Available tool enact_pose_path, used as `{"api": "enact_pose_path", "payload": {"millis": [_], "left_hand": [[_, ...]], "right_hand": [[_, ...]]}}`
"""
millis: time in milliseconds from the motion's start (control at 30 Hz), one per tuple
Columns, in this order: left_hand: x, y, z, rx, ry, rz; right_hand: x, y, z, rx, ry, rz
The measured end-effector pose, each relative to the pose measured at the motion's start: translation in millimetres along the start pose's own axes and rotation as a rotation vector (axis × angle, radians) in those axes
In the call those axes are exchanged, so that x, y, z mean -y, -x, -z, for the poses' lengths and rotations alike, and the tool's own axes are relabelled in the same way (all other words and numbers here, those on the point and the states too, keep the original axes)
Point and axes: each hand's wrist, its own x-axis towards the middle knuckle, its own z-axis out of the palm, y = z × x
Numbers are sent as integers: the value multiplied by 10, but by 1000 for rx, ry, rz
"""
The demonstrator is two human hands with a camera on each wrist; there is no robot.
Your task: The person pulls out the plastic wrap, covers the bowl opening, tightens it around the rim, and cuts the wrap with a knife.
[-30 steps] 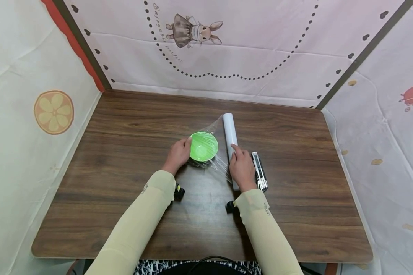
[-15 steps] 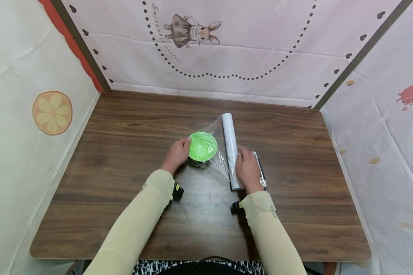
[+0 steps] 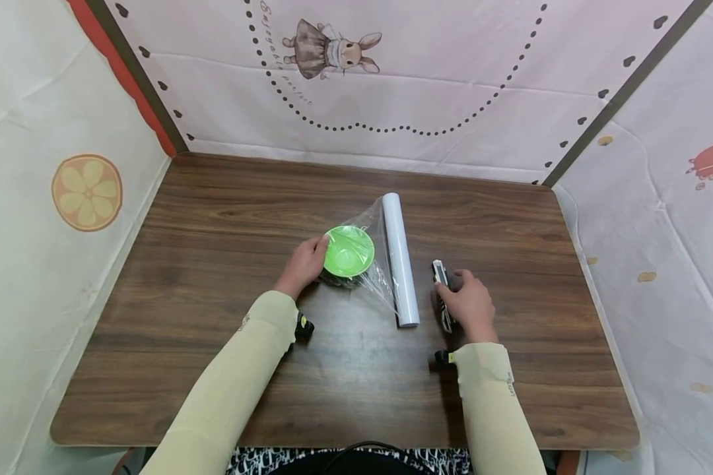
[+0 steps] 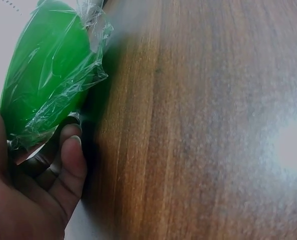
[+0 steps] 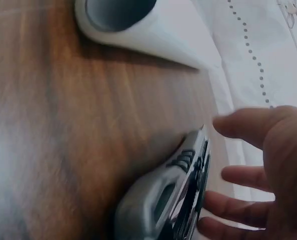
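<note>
A green bowl [image 3: 348,251] has clear plastic wrap [image 3: 375,278] stretched over its top. My left hand [image 3: 302,265] grips the bowl's left edge, thumb on the rim; in the left wrist view the fingers curl under the green side [image 4: 48,65]. The wrap runs right to a white roll [image 3: 401,260] lying lengthwise on the table. Right of the roll lies what looks like a grey and black utility knife [image 3: 443,295]. My right hand [image 3: 469,305] is over it, and in the right wrist view the thumb and fingers [image 5: 243,209] are spread beside the knife, not closed round it.
The brown wooden table [image 3: 243,389] has printed white sheets around its back and sides. The hollow end of the roll [image 5: 121,12] faces the right wrist camera. Crumpled wrap [image 4: 96,35] hangs off the bowl's edge.
My right hand has left the roll and moved right to the knife. Its fingers have spread, and the knife is partly uncovered. My left hand and the bowl have stayed almost still.
</note>
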Motion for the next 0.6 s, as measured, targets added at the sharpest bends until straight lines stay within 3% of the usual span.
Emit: {"api": "enact_pose_path", "payload": {"millis": [233,600], "left_hand": [[2,6,14,1,18,9],[1,48,2,-4,27,3]], "right_hand": [[-41,35,-91,-14,55,-17],[-30,89,-185,-56,35,-11]]}}
